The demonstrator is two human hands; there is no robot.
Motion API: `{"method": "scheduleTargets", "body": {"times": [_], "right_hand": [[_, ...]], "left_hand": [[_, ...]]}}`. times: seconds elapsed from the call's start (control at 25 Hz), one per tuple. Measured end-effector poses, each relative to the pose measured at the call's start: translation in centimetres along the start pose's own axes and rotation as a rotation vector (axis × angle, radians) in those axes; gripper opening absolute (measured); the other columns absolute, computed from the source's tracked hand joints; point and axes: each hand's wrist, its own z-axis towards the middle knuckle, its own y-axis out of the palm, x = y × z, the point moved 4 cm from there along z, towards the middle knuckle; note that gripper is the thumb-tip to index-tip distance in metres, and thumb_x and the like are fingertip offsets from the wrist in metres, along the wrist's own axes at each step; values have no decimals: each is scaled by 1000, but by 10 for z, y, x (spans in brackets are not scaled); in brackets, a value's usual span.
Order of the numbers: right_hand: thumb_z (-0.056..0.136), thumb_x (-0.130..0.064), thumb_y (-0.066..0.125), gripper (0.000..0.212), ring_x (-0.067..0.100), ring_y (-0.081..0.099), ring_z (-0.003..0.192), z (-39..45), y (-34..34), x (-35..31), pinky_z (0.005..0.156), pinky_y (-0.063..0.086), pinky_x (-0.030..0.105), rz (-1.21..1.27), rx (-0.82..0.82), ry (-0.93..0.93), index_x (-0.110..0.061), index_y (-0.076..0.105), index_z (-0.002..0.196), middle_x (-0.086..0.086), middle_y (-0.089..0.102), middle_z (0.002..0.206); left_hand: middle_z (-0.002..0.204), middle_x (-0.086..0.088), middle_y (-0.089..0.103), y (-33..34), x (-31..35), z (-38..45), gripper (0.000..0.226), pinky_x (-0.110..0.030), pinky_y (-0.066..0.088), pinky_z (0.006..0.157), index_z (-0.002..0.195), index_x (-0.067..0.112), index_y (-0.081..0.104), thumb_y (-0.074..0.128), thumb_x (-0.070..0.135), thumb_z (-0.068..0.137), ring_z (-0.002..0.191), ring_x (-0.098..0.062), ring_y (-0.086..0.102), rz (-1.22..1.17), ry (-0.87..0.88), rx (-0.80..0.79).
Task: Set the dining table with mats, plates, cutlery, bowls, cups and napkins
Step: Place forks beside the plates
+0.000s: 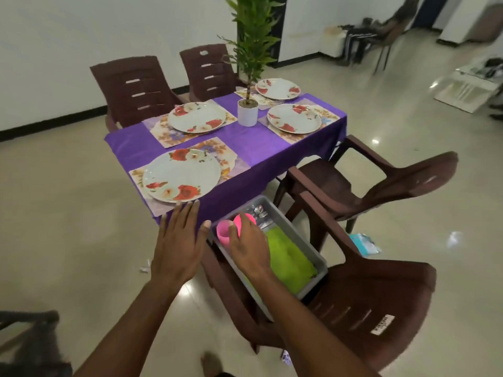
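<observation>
In the grey tray [321, 263], right hand [249, 247] grips pink cup [227, 232]; left hand [179, 246] spread flat.

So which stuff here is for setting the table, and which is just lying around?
For the table: floral plates, place mats, pink cups under the right hand, cutlery, green napkins, grey tray.
Lying around: potted plant, blue packet on the floor.
</observation>
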Motion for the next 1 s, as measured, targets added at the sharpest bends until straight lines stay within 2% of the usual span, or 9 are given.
{"method": "scheduleTargets", "body": {"times": [0.16, 0.32, 0.48, 0.6, 0.72, 0.76, 0.84, 0.92, 1.0], "right_hand": [[104, -39, 38, 46, 31, 57, 121, 49, 35, 16, 102, 43, 41, -15, 18, 109, -14, 51, 140, 10, 62, 134], [105, -38, 39, 37, 30, 61, 114, 131, 65, 24, 97, 45, 39, 54, 25, 252, -14, 58, 126, 8, 67, 124], [105, -39, 38, 36, 28, 63, 109, 188, 78, 48, 94, 49, 41, 43, 36, 382, -15, 58, 121, 8, 68, 119], [106, -38, 37, 41, 30, 63, 112, 209, 87, 81, 95, 49, 42, 36, 49, 496, -12, 56, 130, 11, 67, 124], [106, -36, 38, 40, 34, 63, 110, 221, 105, 123, 87, 49, 41, 52, 66, 626, -9, 55, 129, 13, 67, 120], [105, -35, 38, 38, 35, 64, 109, 224, 112, 136, 85, 49, 41, 69, 78, 663, -9, 56, 126, 14, 67, 117], [105, -33, 38, 33, 37, 64, 105, 232, 133, 164, 81, 51, 42, 110, 96, 756, -9, 56, 119, 15, 68, 112], [105, -32, 38, 34, 37, 64, 104, 246, 152, 188, 81, 50, 42, 111, 110, 817, -8, 57, 119, 16, 69, 113], [105, -33, 39, 37, 37, 65, 106, 261, 168, 209, 81, 49, 41, 108, 131, 851, -8, 58, 124, 17, 69, 116]], "left_hand": [[164, 1, 34, 41, -25, 52, 68, -44, 13, 127, 160, 23, 27, 14, 60, 104, 155, -16, 18, 24, 94, -82], [166, 2, 29, 92, -49, 138, 71, -43, 8, 127, 161, 24, 25, 10, 63, 103, 156, -16, 13, 52, 172, -209], [167, 3, 25, 140, -43, 212, 70, -37, 3, 126, 161, 25, 21, 9, 62, 103, 156, -13, 9, 21, 277, -319], [165, 1, 29, 182, -36, 237, 64, -34, 6, 124, 160, 22, 27, 19, 56, 105, 155, -17, 17, -28, 304, -431], [165, 0, 29, 234, -36, 248, 57, -31, 6, 123, 160, 21, 26, 30, 45, 109, 155, -16, 16, -75, 327, -562], [165, 1, 29, 251, -36, 252, 56, -32, 9, 123, 160, 21, 25, 32, 43, 109, 155, -15, 17, -106, 312, -597], [163, 0, 32, 290, -37, 261, 56, -35, 26, 119, 160, 25, 24, 41, 32, 107, 152, -18, 27, -171, 277, -661], [156, 0, 40, 329, -38, 271, 61, -40, 45, 106, 156, 31, 26, 49, 18, 101, 141, -20, 43, -182, 248, -695], [149, 0, 48, 363, -42, 277, 62, -46, 52, 98, 152, 33, 33, 50, 10, 97, 129, -24, 55, -147, 215, -713]]}}
